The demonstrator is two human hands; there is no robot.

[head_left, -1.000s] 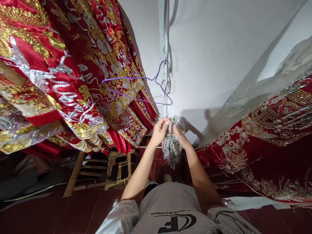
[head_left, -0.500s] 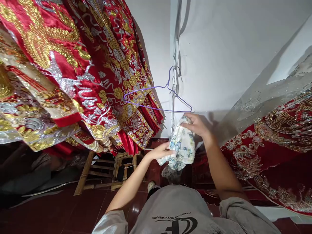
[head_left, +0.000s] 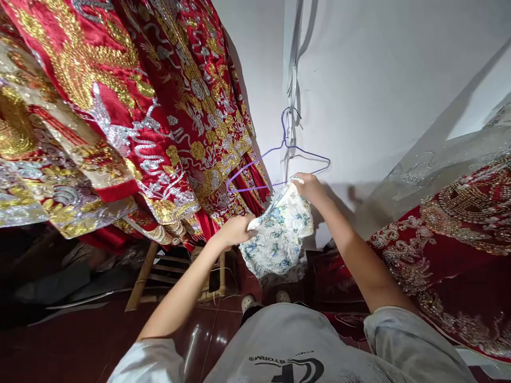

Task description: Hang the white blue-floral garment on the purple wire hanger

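Note:
A white garment with a blue and green flower print (head_left: 279,242) hangs stretched between my two hands in front of the white wall. My left hand (head_left: 235,230) is closed on its lower left edge. My right hand (head_left: 309,187) is closed on its upper edge, right at the lower wire of a purple wire hanger (head_left: 279,159). The hanger hangs tilted from a white cable run (head_left: 293,80) on the wall, its left end lower than its right.
Red robes with gold and silver embroidery (head_left: 120,106) hang thickly on the left. More red embroidered cloth and a sheer beaded veil (head_left: 451,213) fill the right. A wooden stool (head_left: 175,271) stands on the dark red tiled floor (head_left: 80,340) below the robes.
My hands have spread apart and opened the bunched garment out. My right hand rose to the hanger's lower wire; the hanger has swung and tilted.

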